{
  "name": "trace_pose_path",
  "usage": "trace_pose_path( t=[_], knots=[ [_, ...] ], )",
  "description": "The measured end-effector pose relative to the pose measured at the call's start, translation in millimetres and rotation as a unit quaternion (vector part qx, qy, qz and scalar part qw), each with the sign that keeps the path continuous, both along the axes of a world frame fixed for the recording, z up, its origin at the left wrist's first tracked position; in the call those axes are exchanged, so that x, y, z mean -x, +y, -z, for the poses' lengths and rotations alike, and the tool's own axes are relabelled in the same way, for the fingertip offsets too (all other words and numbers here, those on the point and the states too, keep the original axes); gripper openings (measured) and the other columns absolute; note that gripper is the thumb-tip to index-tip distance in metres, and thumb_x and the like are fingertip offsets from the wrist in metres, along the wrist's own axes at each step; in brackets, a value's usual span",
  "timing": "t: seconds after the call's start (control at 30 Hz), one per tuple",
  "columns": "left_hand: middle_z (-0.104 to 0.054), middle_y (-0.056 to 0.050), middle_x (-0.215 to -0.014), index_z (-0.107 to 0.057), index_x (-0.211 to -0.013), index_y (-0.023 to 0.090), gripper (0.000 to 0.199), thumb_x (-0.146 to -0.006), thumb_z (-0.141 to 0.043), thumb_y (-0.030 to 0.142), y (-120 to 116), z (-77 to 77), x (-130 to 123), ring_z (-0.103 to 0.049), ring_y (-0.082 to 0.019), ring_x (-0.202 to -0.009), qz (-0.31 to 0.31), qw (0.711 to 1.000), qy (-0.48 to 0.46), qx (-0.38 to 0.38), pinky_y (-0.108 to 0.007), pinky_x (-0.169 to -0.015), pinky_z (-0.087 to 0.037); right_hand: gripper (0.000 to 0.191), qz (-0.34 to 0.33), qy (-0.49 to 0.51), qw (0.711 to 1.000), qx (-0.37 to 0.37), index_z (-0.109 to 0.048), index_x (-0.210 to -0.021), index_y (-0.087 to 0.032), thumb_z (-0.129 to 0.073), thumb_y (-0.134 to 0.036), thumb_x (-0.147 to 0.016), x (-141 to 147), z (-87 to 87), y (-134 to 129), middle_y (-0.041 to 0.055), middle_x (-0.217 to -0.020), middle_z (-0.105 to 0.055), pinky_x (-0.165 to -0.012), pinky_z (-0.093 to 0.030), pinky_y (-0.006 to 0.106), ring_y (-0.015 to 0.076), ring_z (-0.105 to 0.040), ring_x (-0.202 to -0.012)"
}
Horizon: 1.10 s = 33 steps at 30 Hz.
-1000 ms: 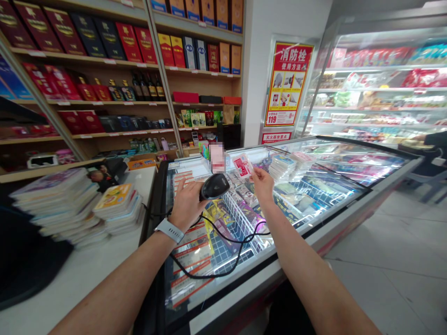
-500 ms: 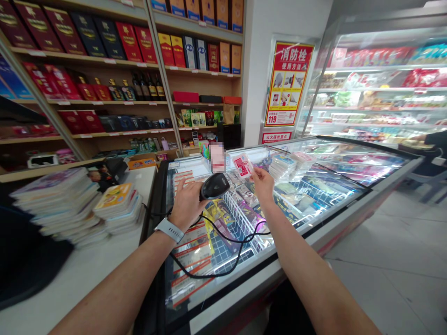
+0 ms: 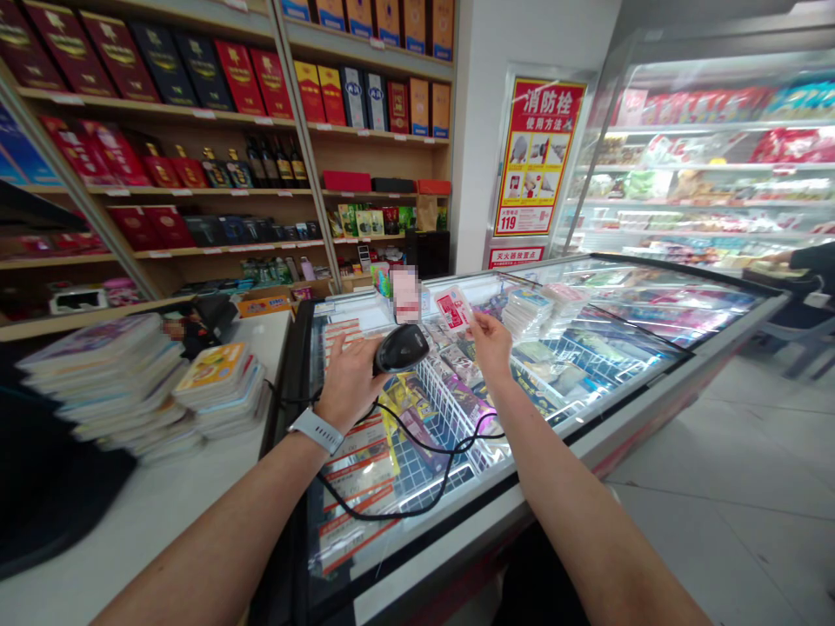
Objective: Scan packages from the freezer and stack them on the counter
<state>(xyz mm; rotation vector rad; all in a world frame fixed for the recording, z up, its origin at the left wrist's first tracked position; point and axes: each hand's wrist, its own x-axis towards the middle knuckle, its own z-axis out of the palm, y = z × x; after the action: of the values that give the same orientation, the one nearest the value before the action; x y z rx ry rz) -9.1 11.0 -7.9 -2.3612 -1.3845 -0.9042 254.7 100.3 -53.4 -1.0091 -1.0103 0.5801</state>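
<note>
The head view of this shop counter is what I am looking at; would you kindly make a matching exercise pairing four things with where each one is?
Things:
1. black handheld barcode scanner
2. red-and-white packet
3. white watch
4. yellow-topped stack of flat packs

Places:
A. pinched in the right hand
B. on the white counter
C. gripped in the left hand
D. around the wrist of the left hand

Pairs: 1-C, 2-A, 3-D, 4-B

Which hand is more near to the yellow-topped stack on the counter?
The left hand is nearer, right of the stack. The right hand is farther, on the scanner's far side.
</note>
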Motion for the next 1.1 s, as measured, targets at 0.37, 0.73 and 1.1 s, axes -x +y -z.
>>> trace_pose_path(
  t=[0.37, 0.73, 1.1],
  knots=[
    [-0.072, -0.012, -0.115, -0.06, -0.119, 0.02, 0.033, -0.087, -0.054, 0.028, 1.0, 1.7, 0.9, -0.065, -0.03, -0.111, 0.013, 1.0, -0.008, -0.005, -0.055, -0.116, -0.025, 0.046, 0.022, -0.021, 1.0, 0.003, -0.07, -0.101, -0.013, -0.065, -0.048, -0.073, -0.7, 6.2, 1.4, 0.008, -0.086, -0.074, -0.072, -0.059, 0.038, 0.0192, -0.067, -0.071],
    [-0.072, -0.011, -0.115, -0.06, -0.12, 0.022, 0.036, -0.084, -0.056, 0.025, 1.0, 1.1, 1.8, -0.065, -0.03, -0.112, 0.023, 0.999, -0.033, -0.002, -0.056, -0.115, -0.025, 0.037, 0.118, -0.178, 0.977, -0.004, -0.073, -0.1, -0.016, -0.06, -0.04, -0.076, -24.2, -9.7, -10.9, 0.0074, -0.087, -0.075, -0.075, -0.055, 0.036, 0.0206, -0.067, -0.072],
    [-0.071, -0.012, -0.116, -0.061, -0.119, 0.02, 0.036, -0.084, -0.057, 0.026, -2.0, -1.5, -0.1, -0.065, -0.031, -0.112, 0.02, 0.999, -0.036, 0.011, -0.057, -0.116, -0.023, 0.037, 0.205, -0.309, 0.929, -0.003, -0.073, -0.103, -0.013, -0.056, -0.036, -0.08, -72.2, -1.4, -15.4, 0.0107, -0.089, -0.073, -0.077, -0.052, 0.038, 0.0215, -0.065, -0.071]
  ],
)
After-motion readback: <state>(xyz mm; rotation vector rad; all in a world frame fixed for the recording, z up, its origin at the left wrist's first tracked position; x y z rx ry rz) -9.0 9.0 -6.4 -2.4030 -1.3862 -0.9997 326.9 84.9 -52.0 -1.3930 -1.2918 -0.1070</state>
